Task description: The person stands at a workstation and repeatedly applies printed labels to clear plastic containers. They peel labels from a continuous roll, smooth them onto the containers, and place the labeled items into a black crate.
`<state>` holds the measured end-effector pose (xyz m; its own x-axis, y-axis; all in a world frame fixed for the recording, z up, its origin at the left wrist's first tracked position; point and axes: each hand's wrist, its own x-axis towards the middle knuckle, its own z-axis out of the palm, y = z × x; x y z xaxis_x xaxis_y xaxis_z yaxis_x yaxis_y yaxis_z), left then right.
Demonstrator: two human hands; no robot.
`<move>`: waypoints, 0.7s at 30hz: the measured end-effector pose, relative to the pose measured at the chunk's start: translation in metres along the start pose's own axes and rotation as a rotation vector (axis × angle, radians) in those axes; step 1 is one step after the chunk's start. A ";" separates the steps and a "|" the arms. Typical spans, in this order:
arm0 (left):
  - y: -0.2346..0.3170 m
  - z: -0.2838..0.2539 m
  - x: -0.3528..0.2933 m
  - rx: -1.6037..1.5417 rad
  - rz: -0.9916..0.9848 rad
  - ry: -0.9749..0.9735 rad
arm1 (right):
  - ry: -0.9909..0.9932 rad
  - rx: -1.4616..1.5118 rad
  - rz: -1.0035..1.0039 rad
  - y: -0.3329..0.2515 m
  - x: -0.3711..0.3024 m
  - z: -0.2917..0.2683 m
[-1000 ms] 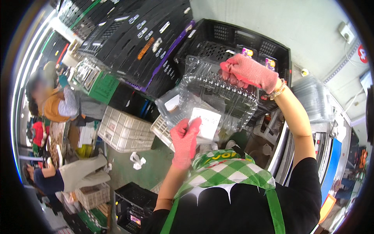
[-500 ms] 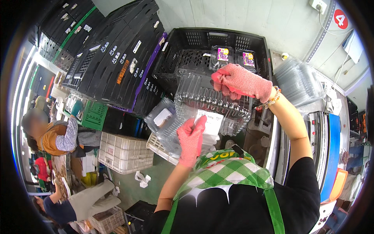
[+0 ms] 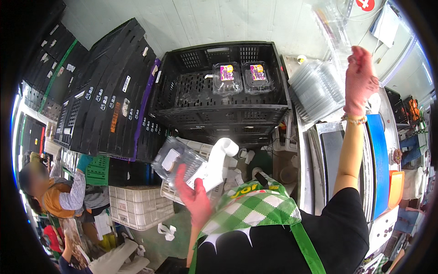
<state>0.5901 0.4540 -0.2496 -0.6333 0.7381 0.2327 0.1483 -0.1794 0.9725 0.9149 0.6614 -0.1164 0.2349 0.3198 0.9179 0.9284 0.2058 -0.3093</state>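
Note:
My right hand (image 3: 360,84), in a pink glove, is raised at the far right with its fingers closed on the edge of a clear plastic clamshell container (image 3: 332,32). The container is blurred and tilted, above a stack of nested clear containers (image 3: 317,89). My left hand (image 3: 194,198), gloved in pink too, is low in the middle with thumb and finger apart. Beside it a white label strip (image 3: 216,160) curls upward. Just beyond that hand lie more clear containers (image 3: 177,160), one with a white label.
Two lidded clear packs (image 3: 227,78) with colourful labels sit inside a black crate (image 3: 219,109). Tall stacks of black crates (image 3: 105,98) rise at the left, above a white basket (image 3: 139,208). A person (image 3: 64,196) works at far left. A blue panel (image 3: 378,162) stands at right.
My right hand has swung right and up with the clear container, away from my left hand. My left hand has moved left and down, its fingers apart. The view has shifted, showing the crate fully.

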 end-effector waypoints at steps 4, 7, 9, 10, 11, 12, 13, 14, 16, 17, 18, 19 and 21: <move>0.011 -0.008 0.010 -0.290 -0.236 -0.070 | -0.586 -0.567 0.176 0.086 -0.038 0.043; -0.006 -0.043 0.008 -0.519 -0.465 -0.272 | -0.747 -0.564 0.228 0.129 -0.054 0.058; -0.018 -0.055 -0.004 -0.640 -0.544 -0.248 | -0.782 -0.599 0.232 0.135 -0.053 0.073; -0.020 -0.060 -0.009 -0.700 -0.584 -0.235 | -0.837 -0.598 0.195 0.138 -0.061 0.079; -0.020 -0.060 -0.011 -0.727 -0.618 -0.229 | -0.890 -0.597 0.151 0.141 -0.071 0.088; -0.024 -0.061 -0.015 -0.792 -0.620 -0.245 | -0.941 -0.593 0.105 0.140 -0.080 0.097; -0.025 -0.062 -0.018 -0.735 -0.625 -0.214 | -0.825 -0.497 0.181 0.128 -0.095 0.095; -0.026 -0.063 -0.020 -0.674 -0.637 -0.177 | -0.873 -0.475 0.242 0.112 -0.097 0.089; -0.020 -0.061 -0.016 -0.593 -0.627 -0.162 | -0.548 -0.529 0.120 0.083 -0.117 0.083; -0.022 -0.062 -0.019 -0.580 -0.612 -0.101 | -0.391 -0.430 -0.016 0.065 -0.130 0.079; -0.025 -0.061 -0.018 -0.577 -0.588 -0.051 | -0.214 -0.326 -0.140 0.046 -0.138 0.076; -0.024 -0.062 -0.016 -0.493 -0.613 -0.007 | -0.247 -0.208 -0.126 0.030 -0.156 0.082; -0.019 -0.060 -0.014 -0.447 -0.620 0.091 | -0.589 0.294 -0.063 -0.034 -0.200 0.079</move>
<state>0.5508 0.4084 -0.2713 -0.5634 0.7365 -0.3743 -0.5628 -0.0105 0.8265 0.8133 0.6634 -0.3090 -0.0915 0.7344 0.6725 0.7982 0.4579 -0.3914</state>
